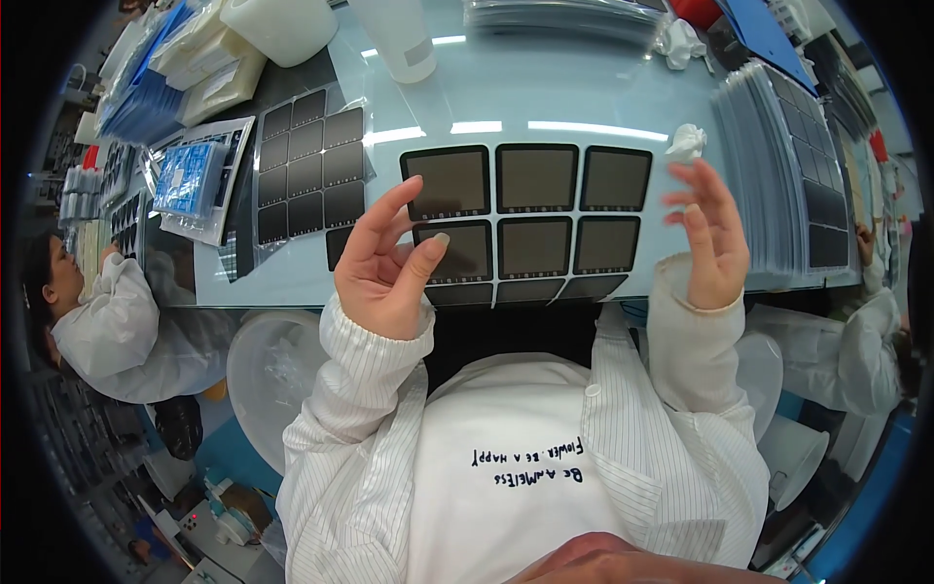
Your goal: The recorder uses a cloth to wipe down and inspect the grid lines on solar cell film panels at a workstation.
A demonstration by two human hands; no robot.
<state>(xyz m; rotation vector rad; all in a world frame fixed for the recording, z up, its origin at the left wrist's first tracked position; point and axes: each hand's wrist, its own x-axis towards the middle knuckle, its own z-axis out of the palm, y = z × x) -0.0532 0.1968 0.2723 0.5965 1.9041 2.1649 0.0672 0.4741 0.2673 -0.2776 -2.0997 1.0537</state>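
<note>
**Two hands at a sheet of dark square panels**

A clear sheet of dark square panels [530,219] lies flat on the pale glossy surface [545,92], right at its near edge, in front of the person. The left hand [384,263] rests on the sheet's left end, fingers [428,255] loosely spread, thumb and forefinger touching a panel, gripping nothing. The right hand [710,238] hovers just beside the sheet's right end, blurred, fingers open and empty. A crumpled white wipe [687,142] lies near its fingertips. A stack of similar sheets [788,165] sits to the right; another panel sheet [309,161] lies to the left.
</note>
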